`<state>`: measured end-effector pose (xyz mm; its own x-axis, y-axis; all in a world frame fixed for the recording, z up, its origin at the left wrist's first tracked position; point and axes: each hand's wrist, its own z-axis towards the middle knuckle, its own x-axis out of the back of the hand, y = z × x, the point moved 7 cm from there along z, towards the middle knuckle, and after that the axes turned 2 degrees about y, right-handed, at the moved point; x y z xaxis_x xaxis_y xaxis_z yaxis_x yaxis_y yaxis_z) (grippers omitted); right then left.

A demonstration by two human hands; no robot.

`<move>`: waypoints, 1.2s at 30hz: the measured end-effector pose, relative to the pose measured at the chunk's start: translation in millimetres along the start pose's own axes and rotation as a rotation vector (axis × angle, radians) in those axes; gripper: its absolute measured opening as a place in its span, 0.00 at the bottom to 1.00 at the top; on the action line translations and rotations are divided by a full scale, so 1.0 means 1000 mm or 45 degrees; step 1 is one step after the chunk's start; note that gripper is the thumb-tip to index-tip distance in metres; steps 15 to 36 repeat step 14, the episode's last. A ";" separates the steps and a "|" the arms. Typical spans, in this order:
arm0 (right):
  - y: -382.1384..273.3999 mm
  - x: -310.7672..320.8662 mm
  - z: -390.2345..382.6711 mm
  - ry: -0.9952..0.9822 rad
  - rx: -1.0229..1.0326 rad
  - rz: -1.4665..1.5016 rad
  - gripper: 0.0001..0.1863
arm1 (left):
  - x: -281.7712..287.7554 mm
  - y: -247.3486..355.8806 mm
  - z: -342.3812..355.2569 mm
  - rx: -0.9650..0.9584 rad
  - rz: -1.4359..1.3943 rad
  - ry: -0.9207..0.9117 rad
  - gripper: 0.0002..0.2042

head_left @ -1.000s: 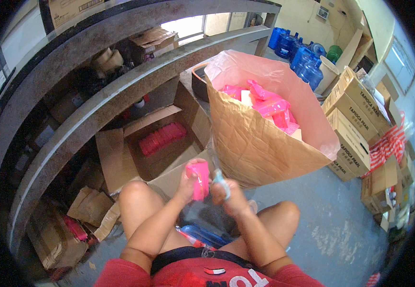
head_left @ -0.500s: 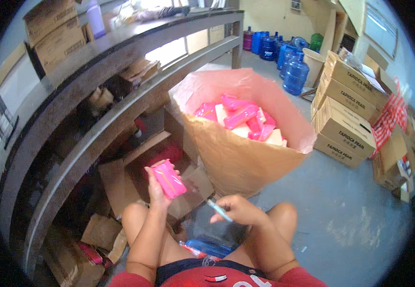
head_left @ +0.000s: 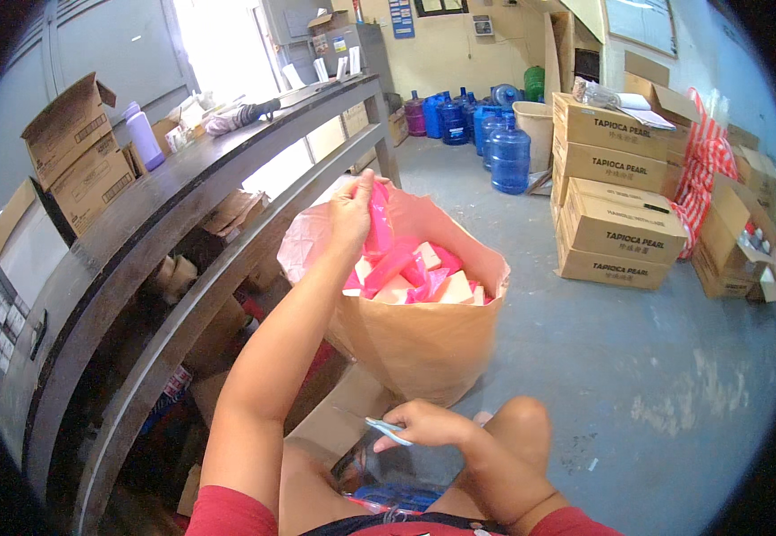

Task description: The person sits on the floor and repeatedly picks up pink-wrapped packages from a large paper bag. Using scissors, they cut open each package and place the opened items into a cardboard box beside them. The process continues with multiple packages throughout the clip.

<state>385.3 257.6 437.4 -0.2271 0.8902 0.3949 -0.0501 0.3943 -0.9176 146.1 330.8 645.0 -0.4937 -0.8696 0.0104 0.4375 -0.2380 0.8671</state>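
My left hand (head_left: 352, 213) is raised over a big paper sack (head_left: 415, 344). Its fingers are closed on a pink plastic wrapper (head_left: 379, 225), which hangs down toward the sack's contents. Whether a block is still inside that wrapper cannot be made out. In the sack lie more pink wrappers (head_left: 393, 265) and several cream-coloured blocks (head_left: 455, 288). Low in front of me, my right hand (head_left: 428, 423) grips a slim light-blue tool (head_left: 388, 431), its tip pointing left; its exact kind is unclear. An open cardboard box (head_left: 339, 406) stands between my knees and the sack.
To the left runs a dark bench (head_left: 227, 143) bearing a purple bottle (head_left: 144, 138) and cartons (head_left: 93, 183). Stacked boxes (head_left: 624, 232) stand at the right beside red-striped plastic (head_left: 705, 179). Blue water jugs (head_left: 510, 161) line the back.
My left hand has gone from above the cardboard box up and forward to over the sack, with the pink plastic. The right hand keeps the light-blue tool, slightly lower. The view has tilted upward.
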 end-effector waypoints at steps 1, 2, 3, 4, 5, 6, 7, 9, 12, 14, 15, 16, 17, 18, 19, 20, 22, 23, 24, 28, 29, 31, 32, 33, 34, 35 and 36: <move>0.001 0.002 -0.003 0.012 0.005 -0.004 0.31 | -0.013 -0.006 0.002 -0.008 0.028 -0.028 0.19; 0.001 0.003 -0.005 0.008 0.008 -0.003 0.31 | -0.023 -0.013 0.004 0.000 0.060 -0.052 0.19; 0.002 0.005 -0.007 0.037 0.010 -0.012 0.31 | -0.031 -0.012 0.007 -0.112 0.124 -0.036 0.19; 0.002 0.006 -0.008 0.053 0.011 -0.017 0.31 | -0.036 -0.010 0.010 -0.211 0.193 -0.018 0.19; 0.002 0.007 -0.009 0.066 0.012 -0.021 0.31 | -0.040 -0.012 0.012 -0.215 0.310 0.005 0.19; 0.002 0.007 -0.011 0.066 0.009 -0.013 0.31 | -0.043 -0.009 0.012 -0.285 0.266 0.019 0.17; 0.002 0.009 -0.013 0.066 0.007 -0.005 0.31 | -0.043 -0.005 0.012 -0.342 0.241 0.046 0.17; 0.000 0.012 -0.014 0.067 0.000 -0.013 0.31 | -0.041 0.008 0.014 -0.431 0.229 0.113 0.16; -0.003 0.014 -0.012 0.050 -0.015 -0.032 0.31 | -0.037 0.031 0.021 -0.557 0.306 0.115 0.15; -0.003 0.011 -0.010 0.003 -0.044 -0.021 0.31 | -0.036 0.044 0.017 -0.696 0.402 0.081 0.15; -0.003 0.011 -0.010 0.003 -0.044 -0.021 0.31 | -0.036 0.044 0.017 -0.696 0.402 0.081 0.15; -0.003 0.011 -0.010 0.003 -0.044 -0.021 0.31 | -0.036 0.044 0.017 -0.696 0.402 0.081 0.15; -0.003 0.011 -0.010 0.003 -0.044 -0.021 0.31 | -0.036 0.044 0.017 -0.696 0.402 0.081 0.15; -0.003 0.011 -0.010 0.003 -0.044 -0.021 0.31 | -0.036 0.044 0.017 -0.696 0.402 0.081 0.15; -0.003 0.011 -0.010 0.003 -0.044 -0.021 0.31 | -0.036 0.044 0.017 -0.696 0.402 0.081 0.15; -0.003 0.011 -0.010 0.003 -0.044 -0.021 0.31 | -0.036 0.044 0.017 -0.696 0.402 0.081 0.15; -0.003 0.011 -0.010 0.003 -0.044 -0.021 0.31 | -0.036 0.044 0.017 -0.696 0.402 0.081 0.15; -0.003 0.011 -0.010 0.003 -0.044 -0.021 0.31 | -0.036 0.044 0.017 -0.696 0.402 0.081 0.15; -0.003 0.011 -0.010 0.003 -0.044 -0.021 0.31 | -0.036 0.044 0.017 -0.696 0.402 0.081 0.15; -0.003 0.011 -0.010 0.003 -0.044 -0.021 0.31 | -0.036 0.044 0.017 -0.696 0.402 0.081 0.15; -0.003 0.011 -0.010 0.003 -0.044 -0.021 0.31 | -0.036 0.044 0.017 -0.696 0.402 0.081 0.15; -0.003 0.011 -0.010 0.003 -0.044 -0.021 0.31 | -0.036 0.044 0.017 -0.696 0.402 0.081 0.15; -0.003 0.011 -0.010 0.003 -0.044 -0.021 0.31 | -0.036 0.044 0.017 -0.696 0.402 0.081 0.15; -0.003 0.011 -0.010 0.003 -0.044 -0.021 0.31 | -0.036 0.044 0.017 -0.696 0.402 0.081 0.15; -0.003 0.011 -0.010 0.003 -0.044 -0.021 0.31 | -0.036 0.044 0.017 -0.696 0.402 0.081 0.15; -0.003 0.011 -0.010 0.003 -0.044 -0.021 0.31 | -0.036 0.044 0.017 -0.696 0.402 0.081 0.15; -0.003 0.011 -0.010 0.003 -0.044 -0.021 0.31 | -0.036 0.044 0.017 -0.696 0.402 0.081 0.15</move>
